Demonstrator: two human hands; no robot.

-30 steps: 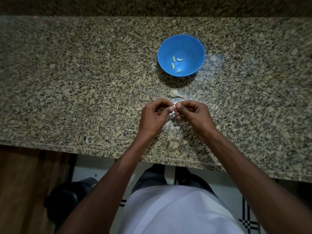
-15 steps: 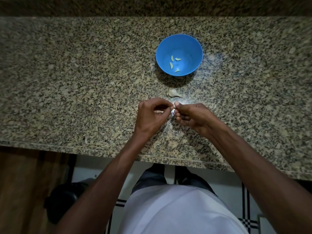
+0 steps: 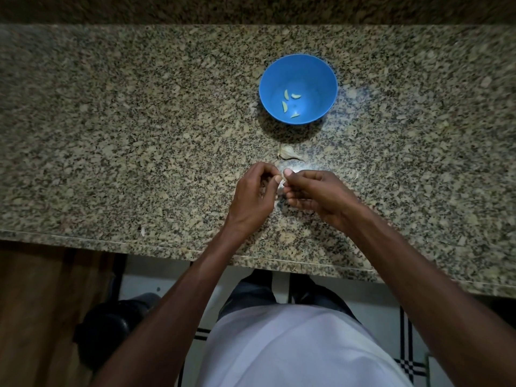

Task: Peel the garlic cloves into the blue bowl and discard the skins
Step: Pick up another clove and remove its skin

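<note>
1. Left hand (image 3: 252, 195) and right hand (image 3: 315, 192) meet fingertip to fingertip, both pinching one small garlic clove (image 3: 281, 185), mostly hidden between them.
2. Just beyond the fingertips lies the garlic piece (image 3: 287, 153).
3. Further past it is the blue bowl (image 3: 324, 79), holding four peeled cloves (image 3: 284, 106).

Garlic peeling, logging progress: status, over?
Left hand and right hand pinching one clove. Four peeled in blue bowl. Nothing in the way.
</note>
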